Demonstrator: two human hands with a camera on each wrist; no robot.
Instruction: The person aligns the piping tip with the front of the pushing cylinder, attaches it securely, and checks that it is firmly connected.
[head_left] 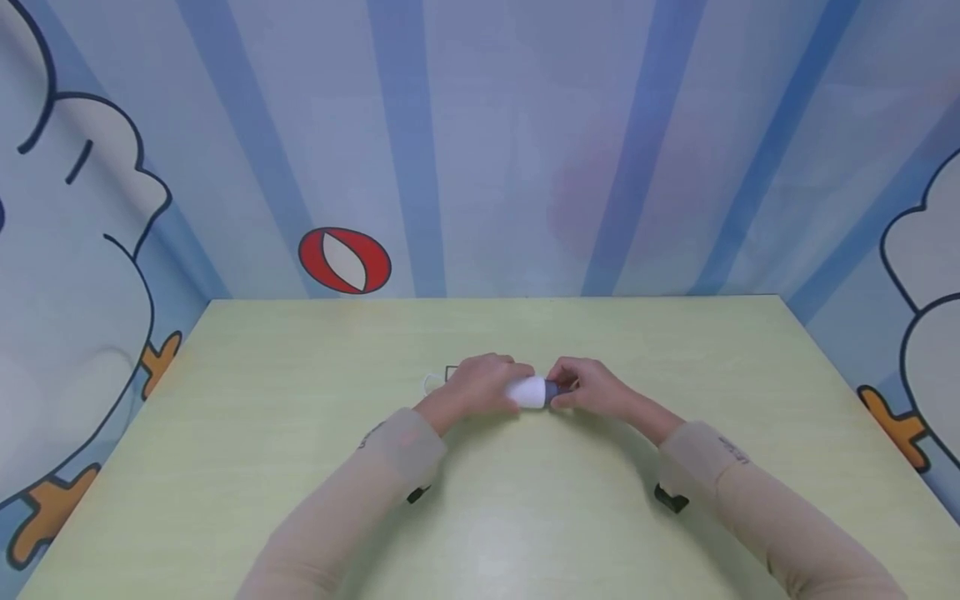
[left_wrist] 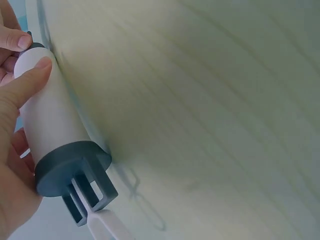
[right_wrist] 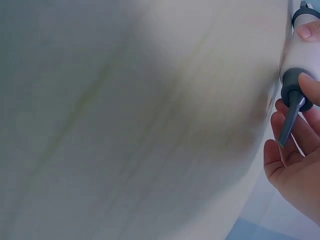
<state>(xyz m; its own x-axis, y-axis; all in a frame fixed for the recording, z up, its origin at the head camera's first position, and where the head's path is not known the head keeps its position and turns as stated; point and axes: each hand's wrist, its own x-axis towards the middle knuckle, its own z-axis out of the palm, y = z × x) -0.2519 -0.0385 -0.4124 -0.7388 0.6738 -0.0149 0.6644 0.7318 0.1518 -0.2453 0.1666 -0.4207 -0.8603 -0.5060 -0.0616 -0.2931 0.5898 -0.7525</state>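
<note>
A white cylinder [head_left: 529, 392] with dark grey ends lies on its side, held low over the table between both hands. My left hand [head_left: 483, 383] grips its white body, thumb along the top. Two dark rectangular brackets [left_wrist: 102, 182] stick out from the end on the left, and a white strap [left_wrist: 107, 225] hangs from them. My right hand [head_left: 592, 388] holds the opposite dark grey cap [right_wrist: 292, 82], thumb on one side and fingers below. From that cap a thin dark stick [right_wrist: 289, 125] juts out past the fingers. The cylinder's exact kind cannot be told.
A pale yellow-green table [head_left: 480, 517] extends around the hands. Behind it rises a blue striped backdrop [head_left: 510, 150] with a red and white ball picture [head_left: 345, 260]. Printed white cartoon figures flank both sides.
</note>
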